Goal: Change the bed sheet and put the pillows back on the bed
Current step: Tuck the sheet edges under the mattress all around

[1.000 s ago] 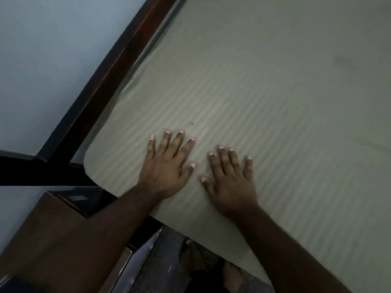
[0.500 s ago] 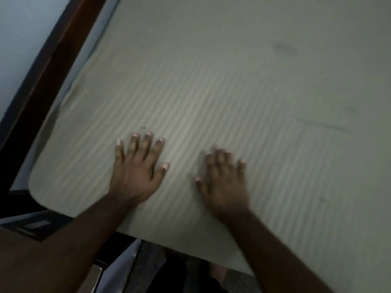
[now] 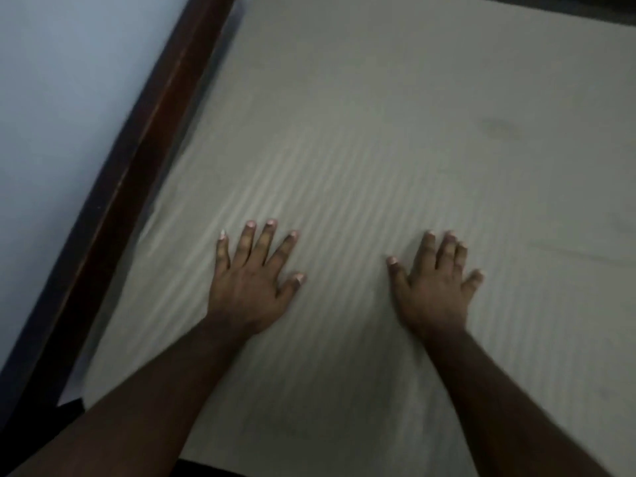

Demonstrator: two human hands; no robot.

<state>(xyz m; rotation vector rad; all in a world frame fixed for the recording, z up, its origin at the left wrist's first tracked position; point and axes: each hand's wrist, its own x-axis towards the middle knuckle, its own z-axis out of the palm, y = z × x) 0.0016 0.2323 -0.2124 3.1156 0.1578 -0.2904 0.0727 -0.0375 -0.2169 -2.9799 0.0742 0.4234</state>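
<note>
Pale grey-white striped cloth, the bed sheet, covers the mattress and fills most of the head view, its faint ribbed lines running slantwise under both hands. The left hand lies palm down on the sheet with its fingers straight and spread, grasping nothing, nearer the bed's left edge. The right hand lies flat on the sheet too, fingers straight and a little closer together, thumb out to the side, likewise holding nothing. The two hands are apart, with a strip of bare sheet between them, and both forearms reach in from the lower edge of the view. A dark wooden bed frame runs along the sheet's left side, with a pale blue wall beyond it.
</note>
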